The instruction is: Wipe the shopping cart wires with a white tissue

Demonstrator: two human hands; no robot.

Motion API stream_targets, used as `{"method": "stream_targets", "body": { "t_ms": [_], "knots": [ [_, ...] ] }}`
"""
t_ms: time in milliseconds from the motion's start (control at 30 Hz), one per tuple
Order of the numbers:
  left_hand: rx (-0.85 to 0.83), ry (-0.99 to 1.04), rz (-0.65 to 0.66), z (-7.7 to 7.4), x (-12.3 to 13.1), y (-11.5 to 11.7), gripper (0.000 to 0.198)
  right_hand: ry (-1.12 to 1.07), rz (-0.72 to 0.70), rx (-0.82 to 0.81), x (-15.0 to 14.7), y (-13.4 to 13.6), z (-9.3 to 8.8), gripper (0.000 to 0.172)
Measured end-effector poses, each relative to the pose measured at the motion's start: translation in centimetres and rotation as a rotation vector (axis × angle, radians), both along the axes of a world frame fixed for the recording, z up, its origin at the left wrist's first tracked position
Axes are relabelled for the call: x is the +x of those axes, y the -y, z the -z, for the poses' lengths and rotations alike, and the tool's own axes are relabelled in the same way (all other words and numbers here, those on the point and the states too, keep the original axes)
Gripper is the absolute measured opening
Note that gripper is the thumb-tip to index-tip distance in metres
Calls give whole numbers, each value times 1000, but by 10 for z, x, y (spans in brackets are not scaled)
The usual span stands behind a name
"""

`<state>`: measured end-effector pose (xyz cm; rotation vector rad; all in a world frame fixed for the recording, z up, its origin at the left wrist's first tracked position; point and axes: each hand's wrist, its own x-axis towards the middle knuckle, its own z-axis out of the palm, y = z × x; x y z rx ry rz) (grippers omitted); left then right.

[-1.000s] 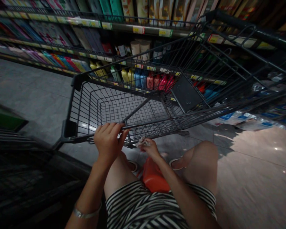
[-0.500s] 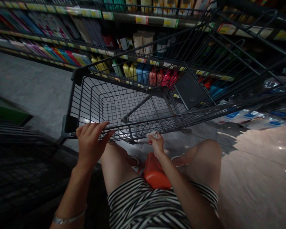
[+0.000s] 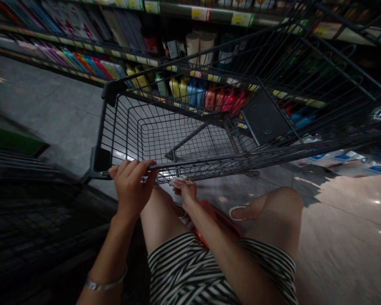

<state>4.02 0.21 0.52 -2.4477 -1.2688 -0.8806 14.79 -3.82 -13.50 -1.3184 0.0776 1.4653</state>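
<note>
A dark wire shopping cart point(image 3: 174, 153) stands in front of me, its basket holding no goods that I can see. My left hand point(image 3: 131, 182) is wrapped over the cart's near top rail, close to the left corner. Lower and to the right, my right hand point(image 3: 186, 192) is closed on a crumpled whitish cloth or wipe point(image 3: 177, 182) against the wire side of the basket. Whether it is cloth or paper I cannot tell. Below my right forearm a red-orange bag point(image 3: 214, 216) hangs between my knees, partly hidden.
Store shelves point(image 3: 139, 57) with bottles and price tags run behind the cart. Another dark cart or rack point(image 3: 28, 212) stands close on my left, near a green panel point(image 3: 15, 140). Plastic-wrapped packs point(image 3: 346, 156) lie at the right. Tiled floor point(image 3: 343, 237) extends at lower right.
My right hand has moved left along the basket's side with the whitish cloth or wipe. My left hand keeps its hold on the rail. The view has shifted slightly.
</note>
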Motion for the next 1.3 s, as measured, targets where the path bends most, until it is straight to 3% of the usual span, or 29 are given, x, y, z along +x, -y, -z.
{"method": "stream_targets", "body": {
  "t_ms": [133, 500, 767, 1067, 1300],
  "knots": [
    [2, 15, -12, 0, 3, 1, 5, -158, 34, -49, 6, 0, -8, 25],
    [-156, 60, -117, -2, 11, 9, 11, -163, 73, -16, 67, 7, 7, 18],
    [-130, 45, -106, -1, 11, 12, 16, -179, 84, -20, 84, 13, 7, 17],
    [-46, -19, -133, 2, 11, 14, 11, -160, 206, -48, 139, 21, 13, 15],
    [-86, -10, -119, -7, 17, 17, 18, -110, 384, 3, 156, 30, 26, 15]
  ]
}}
